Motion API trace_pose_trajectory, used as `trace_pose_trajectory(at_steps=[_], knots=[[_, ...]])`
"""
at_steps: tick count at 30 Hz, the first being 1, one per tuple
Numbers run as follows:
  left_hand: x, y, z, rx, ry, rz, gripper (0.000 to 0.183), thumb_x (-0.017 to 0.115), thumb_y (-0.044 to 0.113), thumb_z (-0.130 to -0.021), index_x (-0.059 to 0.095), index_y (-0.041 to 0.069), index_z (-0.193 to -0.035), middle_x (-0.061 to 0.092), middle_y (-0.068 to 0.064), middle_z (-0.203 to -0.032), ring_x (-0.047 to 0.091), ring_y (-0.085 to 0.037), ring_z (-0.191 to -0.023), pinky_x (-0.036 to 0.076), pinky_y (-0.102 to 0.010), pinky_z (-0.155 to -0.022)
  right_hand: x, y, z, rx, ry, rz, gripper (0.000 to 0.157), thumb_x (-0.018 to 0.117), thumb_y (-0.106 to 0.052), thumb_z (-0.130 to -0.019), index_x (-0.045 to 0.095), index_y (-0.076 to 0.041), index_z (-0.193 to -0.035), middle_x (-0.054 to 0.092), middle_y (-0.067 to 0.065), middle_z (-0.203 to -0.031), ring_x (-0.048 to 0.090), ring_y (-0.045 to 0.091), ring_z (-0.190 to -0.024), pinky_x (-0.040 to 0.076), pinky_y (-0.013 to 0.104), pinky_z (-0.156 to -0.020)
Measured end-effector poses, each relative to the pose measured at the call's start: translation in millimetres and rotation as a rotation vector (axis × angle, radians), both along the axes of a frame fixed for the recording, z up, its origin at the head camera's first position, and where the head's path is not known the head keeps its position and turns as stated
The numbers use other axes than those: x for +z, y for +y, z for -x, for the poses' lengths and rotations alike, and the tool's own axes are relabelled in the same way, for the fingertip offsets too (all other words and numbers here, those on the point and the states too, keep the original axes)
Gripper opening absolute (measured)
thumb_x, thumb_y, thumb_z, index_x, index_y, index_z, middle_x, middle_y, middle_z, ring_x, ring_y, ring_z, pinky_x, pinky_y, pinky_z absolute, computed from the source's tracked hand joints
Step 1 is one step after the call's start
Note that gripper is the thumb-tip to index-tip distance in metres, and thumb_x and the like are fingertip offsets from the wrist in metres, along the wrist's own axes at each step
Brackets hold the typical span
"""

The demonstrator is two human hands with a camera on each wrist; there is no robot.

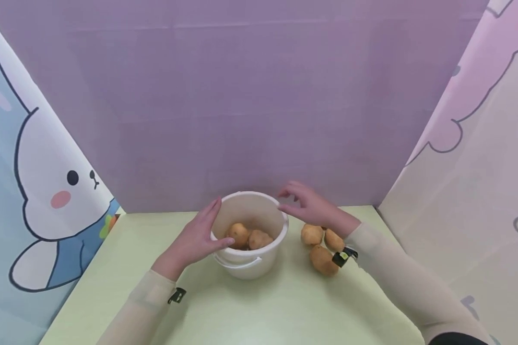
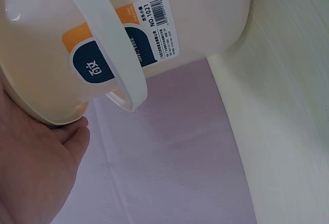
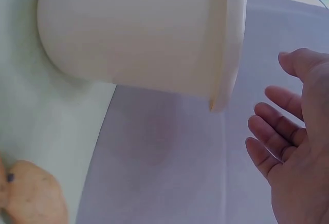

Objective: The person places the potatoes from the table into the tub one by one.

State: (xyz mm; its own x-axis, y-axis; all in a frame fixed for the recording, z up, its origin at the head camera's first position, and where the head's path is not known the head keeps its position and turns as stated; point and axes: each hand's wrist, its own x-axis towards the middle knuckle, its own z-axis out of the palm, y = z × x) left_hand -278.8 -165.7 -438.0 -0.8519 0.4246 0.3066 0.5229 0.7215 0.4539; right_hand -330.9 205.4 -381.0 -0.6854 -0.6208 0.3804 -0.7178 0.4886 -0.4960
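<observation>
A white bucket (image 1: 249, 268) stands upright on the table, its handle hanging down at the front. Potatoes (image 1: 238, 235) lie inside at the bottom; how many is partly hidden by the wall. My left hand (image 1: 197, 238) holds the bucket's left rim, thumb across the front edge and fingers along the side. In the left wrist view the fingertips show past the rim beside a printed label (image 2: 123, 41). Just right of the rim, my right hand (image 1: 306, 203) hovers in the air with loosely bent fingers and nothing in it.
Three potatoes (image 1: 322, 260) lie together on the pale green table (image 1: 241, 316), right of the bucket and under the right forearm. A purple backdrop (image 1: 250, 105) rises behind the table. Printed panels (image 1: 479, 201) with cartoon drawings flank both sides.
</observation>
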Motion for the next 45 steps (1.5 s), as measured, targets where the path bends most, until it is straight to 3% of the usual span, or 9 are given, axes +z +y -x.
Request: trace_pose_trajectory(at_steps=[6,11,16,21,25,33,39,45], knots=[[-1.8,-1,-1.2,0.005,-0.015,0.001,0.123,0.076,0.072,-0.093,0.019,0.000,-0.176,0.022,-0.020,-0.182,0.030,-0.045,-0.164,0.035,-0.067,-0.126,-18.9,22,-14.2,-0.061,0.016,0.064,0.023,0.079,-0.020,-0.104,0.075,-0.011,-0.125,0.071,0.005,-0.122,0.065,0.028,-0.115,0.059,0.054,-0.093],[-4.3,-2,0.6,0.007,-0.003,0.001,0.122,0.078,0.068,-0.093,0.019,0.000,-0.176,0.023,-0.019,-0.181,0.031,-0.045,-0.163,0.036,-0.068,-0.126,-37.2,36,-27.4,-0.118,-0.040,0.141,0.017,0.078,-0.015,-0.105,0.076,-0.012,-0.121,0.070,0.006,-0.122,0.064,0.030,-0.111,0.058,0.056,-0.092],[-4.8,-2,1.7,-0.004,0.011,0.008,0.119,0.080,0.062,-0.094,0.019,0.000,-0.176,0.023,-0.019,-0.182,0.030,-0.045,-0.163,0.035,-0.068,-0.126,-61.5,49,-40.3,-0.181,-0.085,0.197,0.016,0.078,-0.013,-0.105,0.076,-0.012,-0.121,0.070,0.006,-0.120,0.063,0.029,-0.099,0.057,0.043,-0.084],[-4.5,-2,1.1,-0.007,0.011,0.005,0.120,0.078,0.067,-0.094,0.019,0.001,-0.176,0.023,-0.019,-0.182,0.030,-0.044,-0.164,0.035,-0.067,-0.126,-81.4,57,-47.1,-0.180,-0.009,0.238,0.016,0.080,-0.005,-0.101,0.077,-0.008,-0.115,0.073,0.008,-0.114,0.060,0.026,-0.097,0.053,0.033,-0.079],[-3.7,-3,0.2,-0.006,0.004,0.002,0.121,0.077,0.069,-0.094,0.019,0.000,-0.176,0.023,-0.020,-0.181,0.030,-0.044,-0.164,0.035,-0.067,-0.126,-94.0,62,-56.1,-0.190,0.010,0.258,0.017,0.080,-0.001,-0.100,0.074,-0.006,-0.115,0.071,0.013,-0.118,0.061,0.023,-0.099,0.056,0.038,-0.079],[-1.3,-1,1.2,-0.010,-0.006,-0.001,0.123,0.075,0.072,-0.093,0.018,0.001,-0.176,0.023,-0.018,-0.182,0.030,-0.043,-0.164,0.035,-0.066,-0.127,-117.9,72,-69.7,-0.291,-0.028,0.246,0.012,0.080,-0.008,-0.102,0.074,-0.007,-0.112,0.072,0.003,-0.112,0.061,0.016,-0.098,0.058,0.043,-0.082],[-0.3,-1,0.5,-0.010,-0.009,0.004,0.121,0.078,0.066,-0.094,0.018,0.000,-0.176,0.022,-0.019,-0.182,0.029,-0.043,-0.164,0.035,-0.066,-0.127,-130.6,79,-73.8,-0.287,0.011,0.244,0.015,0.080,-0.003,-0.100,0.073,-0.002,-0.113,0.069,0.014,-0.111,0.056,0.012,-0.099,0.056,0.040,-0.080],[-0.5,-1,1.5,-0.009,-0.002,0.005,0.121,0.080,0.064,-0.094,0.018,-0.001,-0.175,0.023,-0.021,-0.181,0.030,-0.044,-0.164,0.035,-0.066,-0.127,-141.7,82,-76.4,-0.311,-0.004,0.221,0.019,0.080,-0.005,-0.101,0.072,-0.001,-0.118,0.070,0.016,-0.116,0.059,0.026,-0.100,0.055,0.044,-0.082]])
